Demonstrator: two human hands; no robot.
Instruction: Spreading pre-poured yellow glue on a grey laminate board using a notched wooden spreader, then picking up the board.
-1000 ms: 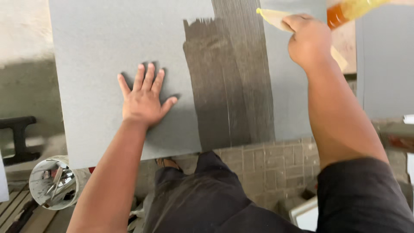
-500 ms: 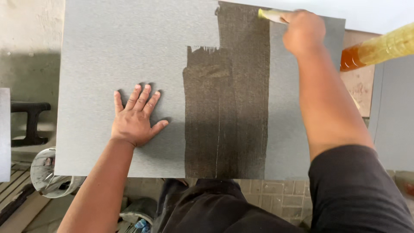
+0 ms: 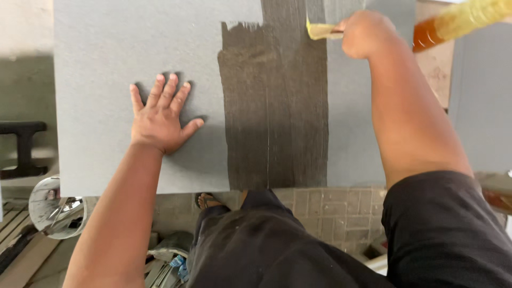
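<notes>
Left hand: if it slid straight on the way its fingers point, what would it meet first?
The left hand lies flat on the grey board, fingers pointing toward the far edge. That line looks free: only bare grey surface as far as the picture shows. The dark wet strip lies off to its right, outside that path.

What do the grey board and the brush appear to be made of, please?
The grey board looks like fibre cement or stone-like tile: matt, finely grained, stiff under the flat left hand. Its dark band appears to be a wet coating with streaky strokes. The brush in the right hand shows pale bristles, probably synthetic or natural fibre.
</notes>
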